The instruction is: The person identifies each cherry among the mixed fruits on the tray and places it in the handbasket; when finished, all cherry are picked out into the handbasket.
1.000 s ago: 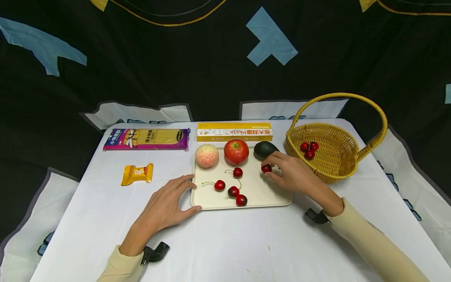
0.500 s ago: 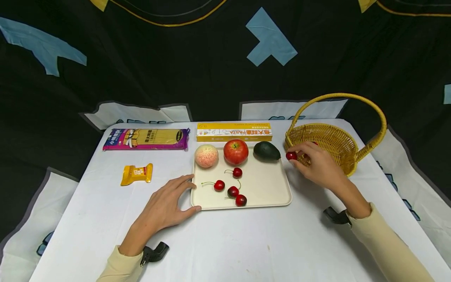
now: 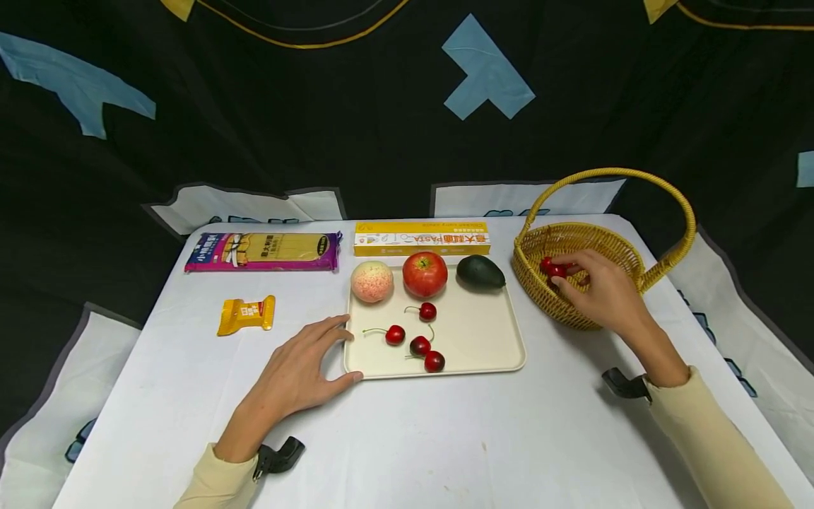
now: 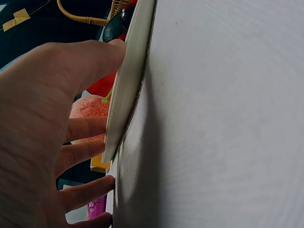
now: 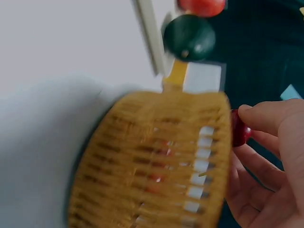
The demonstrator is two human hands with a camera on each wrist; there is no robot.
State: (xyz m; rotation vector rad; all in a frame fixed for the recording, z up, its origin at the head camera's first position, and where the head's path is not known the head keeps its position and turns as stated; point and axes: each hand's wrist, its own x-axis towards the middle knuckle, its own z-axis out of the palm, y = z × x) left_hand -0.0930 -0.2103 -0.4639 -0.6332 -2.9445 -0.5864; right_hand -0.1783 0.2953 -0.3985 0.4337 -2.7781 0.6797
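My right hand (image 3: 610,293) is over the yellow wicker basket (image 3: 626,247), pinching a dark red cherry (image 5: 241,130) between thumb and fingertips. In the head view it overlaps other cherries inside, and the hand partly covers them. At the corner of the cream tray (image 3: 483,346) lies my left hand (image 3: 295,375), thumb on the front rim and fingertips along the left rim. On that tray several cherries (image 3: 395,335) with stems lie in front of a speckled peach (image 3: 372,282), a red apple (image 3: 425,274) and a dark green avocado (image 3: 480,273).
Behind the tray stands a yellow pasta box (image 3: 422,239). A purple pasta packet (image 3: 263,252) lies at the back left, with a small orange wrapped snack (image 3: 246,315) in front of it. The basket's tall handle (image 3: 610,172) arches over its opening.
My right hand has carried a cherry from beside the avocado, off the tray and rightward into the basket. The left hand has stayed at the tray's edge.
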